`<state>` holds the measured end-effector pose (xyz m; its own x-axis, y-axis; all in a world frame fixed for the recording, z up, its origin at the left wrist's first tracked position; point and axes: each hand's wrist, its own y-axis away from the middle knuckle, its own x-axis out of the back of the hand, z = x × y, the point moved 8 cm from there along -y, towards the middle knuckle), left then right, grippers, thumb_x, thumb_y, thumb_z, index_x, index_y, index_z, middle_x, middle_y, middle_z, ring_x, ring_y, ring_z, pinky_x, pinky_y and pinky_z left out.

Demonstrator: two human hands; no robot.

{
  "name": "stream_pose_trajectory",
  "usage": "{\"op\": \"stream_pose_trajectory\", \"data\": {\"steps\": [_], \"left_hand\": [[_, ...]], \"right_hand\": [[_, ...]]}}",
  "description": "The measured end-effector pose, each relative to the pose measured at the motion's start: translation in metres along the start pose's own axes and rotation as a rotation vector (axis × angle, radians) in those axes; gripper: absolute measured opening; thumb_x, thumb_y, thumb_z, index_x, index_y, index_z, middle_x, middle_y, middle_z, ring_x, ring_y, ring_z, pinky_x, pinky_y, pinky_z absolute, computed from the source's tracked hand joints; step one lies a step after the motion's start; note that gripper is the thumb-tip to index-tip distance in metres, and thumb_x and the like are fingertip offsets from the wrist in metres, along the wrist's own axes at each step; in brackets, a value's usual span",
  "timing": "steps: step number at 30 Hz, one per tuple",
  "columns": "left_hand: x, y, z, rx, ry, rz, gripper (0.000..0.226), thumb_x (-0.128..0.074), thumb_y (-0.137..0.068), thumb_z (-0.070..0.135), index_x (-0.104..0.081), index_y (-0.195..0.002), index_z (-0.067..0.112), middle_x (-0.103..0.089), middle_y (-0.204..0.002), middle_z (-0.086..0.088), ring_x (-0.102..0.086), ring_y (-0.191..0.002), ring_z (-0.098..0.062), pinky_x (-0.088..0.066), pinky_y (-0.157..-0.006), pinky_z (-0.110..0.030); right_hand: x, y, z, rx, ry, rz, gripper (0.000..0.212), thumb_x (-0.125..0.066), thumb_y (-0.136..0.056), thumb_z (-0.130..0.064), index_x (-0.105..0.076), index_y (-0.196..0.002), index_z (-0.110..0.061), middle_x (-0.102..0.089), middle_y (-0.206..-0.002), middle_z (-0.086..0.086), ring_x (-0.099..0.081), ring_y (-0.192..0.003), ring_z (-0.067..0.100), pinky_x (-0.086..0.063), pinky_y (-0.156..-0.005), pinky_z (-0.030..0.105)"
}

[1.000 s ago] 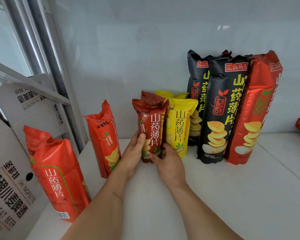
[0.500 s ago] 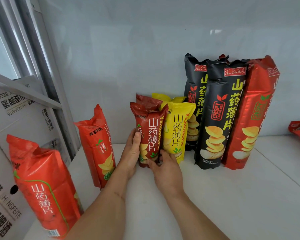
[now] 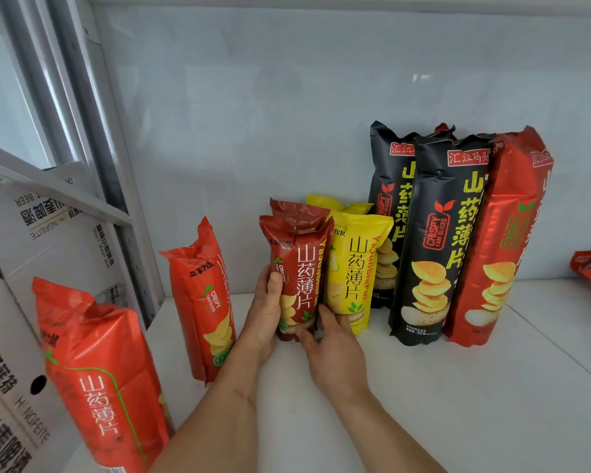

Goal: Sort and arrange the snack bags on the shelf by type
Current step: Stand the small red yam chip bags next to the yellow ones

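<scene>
Both hands hold the front dark red bag (image 3: 297, 274) upright on the shelf (image 3: 458, 387): left hand (image 3: 265, 315) fingers grip its side, right hand (image 3: 335, 349) fingers curl at its base, beside the yellow bag (image 3: 354, 271).

Dark red bag (image 3: 296, 271) set closer against yellow bag (image 3: 354, 271), slightly more upright

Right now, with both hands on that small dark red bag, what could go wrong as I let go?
1. The small dark red bag, gripped by the left hand and right hand, stands narrow and upright; released carelessly, it may tip.
2. It presses against the yellow bag; a nudge could push that into the tall black bag.
3. The orange-red bag beside the left forearm leans and could be knocked over.
</scene>
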<state>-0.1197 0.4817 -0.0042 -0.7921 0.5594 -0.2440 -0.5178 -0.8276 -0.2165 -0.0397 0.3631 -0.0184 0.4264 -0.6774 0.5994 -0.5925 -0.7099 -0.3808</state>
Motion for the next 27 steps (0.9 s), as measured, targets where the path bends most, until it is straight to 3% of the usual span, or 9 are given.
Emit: {"op": "stream_pose_trajectory", "data": {"steps": [3,7,12,18,22,25,27], "left_hand": [[-0.001,-0.004,-0.005,0.028,0.004,-0.02,0.114,-0.068,-0.053,0.09,-0.047,-0.142,0.022,-0.067,-0.131,-0.009,-0.066,-0.119,-0.028,-0.051,-0.103,-0.053],[-0.007,-0.011,-0.005,0.006,-0.042,-0.059,0.113,-0.067,-0.054,0.09,-0.045,-0.143,0.025,-0.066,-0.132,-0.006,-0.066,-0.118,-0.024,-0.054,-0.098,-0.047],[-0.006,-0.016,-0.01,-0.001,-0.077,-0.07,0.105,-0.066,-0.06,0.087,-0.046,-0.143,0.027,-0.064,-0.135,-0.006,-0.065,-0.12,-0.026,-0.053,-0.098,-0.047],[0.01,-0.019,-0.03,0.011,-0.208,0.012,0.092,-0.061,-0.069,0.087,-0.042,-0.146,0.041,-0.047,-0.15,-0.006,-0.059,-0.128,-0.023,-0.051,-0.103,-0.051],[0.005,-0.007,-0.016,-0.022,-0.171,0.008,0.091,-0.06,-0.066,0.088,-0.048,-0.141,0.038,-0.056,-0.143,-0.001,-0.065,-0.119,-0.017,-0.055,-0.099,-0.046],[0.004,-0.001,-0.008,-0.028,-0.135,0.02,0.099,-0.059,-0.061,0.091,-0.049,-0.141,0.034,-0.067,-0.129,0.006,-0.069,-0.112,-0.011,-0.058,-0.091,-0.033],[0.004,0.001,-0.006,-0.029,-0.132,0.046,0.09,-0.057,-0.066,0.086,-0.052,-0.139,0.033,-0.07,-0.124,0.008,-0.07,-0.109,-0.01,-0.057,-0.089,-0.03]], "right_hand": [[-0.001,-0.001,0.002,-0.004,-0.01,0.005,0.057,-0.061,-0.09,-0.049,-0.044,-0.142,-0.032,-0.05,-0.135,-0.003,-0.058,-0.112,0.018,-0.051,-0.084,0.032],[-0.002,-0.002,0.005,-0.017,-0.03,0.021,0.052,-0.063,-0.09,-0.046,-0.047,-0.137,-0.032,-0.055,-0.128,-0.005,-0.06,-0.103,0.015,-0.051,-0.081,0.03],[-0.001,-0.002,0.005,-0.028,-0.039,0.029,0.051,-0.063,-0.09,-0.043,-0.048,-0.137,-0.03,-0.056,-0.126,-0.006,-0.059,-0.105,0.014,-0.051,-0.083,0.028],[0.001,-0.001,-0.001,-0.005,0.011,0.026,0.057,-0.06,-0.094,-0.039,-0.04,-0.147,-0.03,-0.051,-0.137,-0.005,-0.056,-0.115,0.016,-0.048,-0.086,0.028],[-0.001,-0.003,-0.004,-0.009,0.071,-0.008,0.058,-0.056,-0.095,-0.042,-0.037,-0.148,-0.029,-0.05,-0.14,-0.005,-0.053,-0.121,0.016,-0.051,-0.088,0.031],[-0.002,-0.006,-0.006,-0.026,0.122,-0.014,0.058,-0.054,-0.095,-0.043,-0.036,-0.148,-0.028,-0.05,-0.139,-0.004,-0.054,-0.12,0.016,-0.051,-0.087,0.032],[-0.002,-0.008,-0.007,-0.036,0.152,-0.008,0.059,-0.052,-0.096,-0.044,-0.033,-0.149,-0.027,-0.049,-0.141,-0.005,-0.055,-0.121,0.017,-0.051,-0.087,0.033]]}}
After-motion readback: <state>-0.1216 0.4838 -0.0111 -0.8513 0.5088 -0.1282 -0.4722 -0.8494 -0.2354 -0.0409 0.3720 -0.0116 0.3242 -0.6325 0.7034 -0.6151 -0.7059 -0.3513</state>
